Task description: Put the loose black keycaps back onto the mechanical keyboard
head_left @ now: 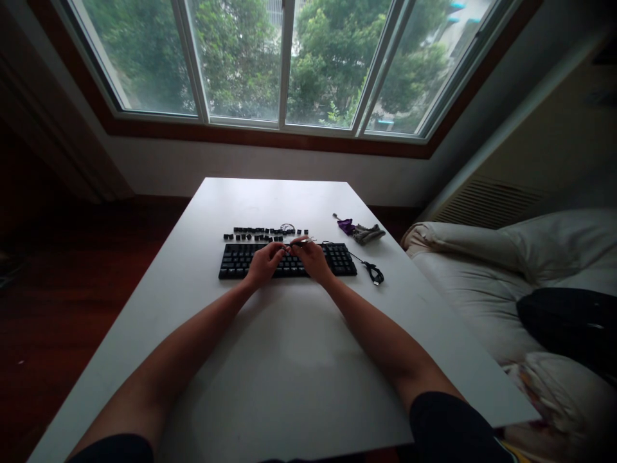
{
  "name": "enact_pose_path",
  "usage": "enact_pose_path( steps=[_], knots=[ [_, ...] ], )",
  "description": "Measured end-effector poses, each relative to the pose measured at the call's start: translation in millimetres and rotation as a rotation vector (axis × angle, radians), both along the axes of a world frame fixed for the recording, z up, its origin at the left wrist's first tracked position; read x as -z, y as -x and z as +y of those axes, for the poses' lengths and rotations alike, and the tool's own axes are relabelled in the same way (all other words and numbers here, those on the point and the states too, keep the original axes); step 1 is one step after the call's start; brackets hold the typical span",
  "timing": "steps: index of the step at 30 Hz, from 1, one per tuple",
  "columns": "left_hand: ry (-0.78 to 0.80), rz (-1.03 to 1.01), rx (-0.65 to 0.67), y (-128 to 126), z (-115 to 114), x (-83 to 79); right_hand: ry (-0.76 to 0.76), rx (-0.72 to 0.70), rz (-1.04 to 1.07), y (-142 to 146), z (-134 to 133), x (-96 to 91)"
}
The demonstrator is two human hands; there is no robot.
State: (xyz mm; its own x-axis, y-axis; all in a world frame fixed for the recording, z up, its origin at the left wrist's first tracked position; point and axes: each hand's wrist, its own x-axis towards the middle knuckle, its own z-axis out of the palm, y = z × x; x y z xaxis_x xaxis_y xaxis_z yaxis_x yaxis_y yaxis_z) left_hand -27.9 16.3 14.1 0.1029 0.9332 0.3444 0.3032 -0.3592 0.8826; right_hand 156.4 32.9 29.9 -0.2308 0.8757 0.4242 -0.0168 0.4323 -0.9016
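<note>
A black keyboard (232, 261) lies lengthwise across the white table (289, 347), and both my hands are over its middle. My right hand (312, 257) is closed around a thin dark tool with pale wire ends, which looks like a wire keycap puller (305, 242). The fingers of my left hand (264, 262) are pinched together just beside it, the fingertips of both hands meeting. Something small and dark shows between them, too small to name. Behind the keyboard, loose black keycaps (248, 230) lie in two rows, with a thin wire loop (288, 227) among them.
A coiled black USB cable (374, 273) lies right of the keyboard. Farther back are a purple cloth (346, 226) and a grey, rumpled cloth-like item (369, 234). A pale sofa (463, 283) bearing a dark item (569, 325) stands along the right; a window (284, 64) is ahead.
</note>
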Motion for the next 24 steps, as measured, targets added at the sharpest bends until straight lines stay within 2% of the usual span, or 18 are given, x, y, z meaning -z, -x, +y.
enact_pose_path(
  steps=[9, 14, 18, 24],
  knots=[
    [-0.008, 0.125, -0.047, -0.8, -8.0, -11.3, 0.103, -0.086, 0.089, 0.9, 6.0, 4.7],
    [0.048, -0.006, -0.007, -2.5, -4.2, -3.4, 0.110, -0.169, 0.111, 0.2, 8.0, 4.3],
    [0.049, -0.114, 0.063, -1.4, 2.1, 2.9, 0.156, -0.156, 0.131, 0.0, 9.7, 4.5],
    [0.122, -0.364, 0.179, 0.7, 7.7, 0.6, 0.200, -0.137, 0.208, -1.6, 8.1, -2.0]
  ],
)
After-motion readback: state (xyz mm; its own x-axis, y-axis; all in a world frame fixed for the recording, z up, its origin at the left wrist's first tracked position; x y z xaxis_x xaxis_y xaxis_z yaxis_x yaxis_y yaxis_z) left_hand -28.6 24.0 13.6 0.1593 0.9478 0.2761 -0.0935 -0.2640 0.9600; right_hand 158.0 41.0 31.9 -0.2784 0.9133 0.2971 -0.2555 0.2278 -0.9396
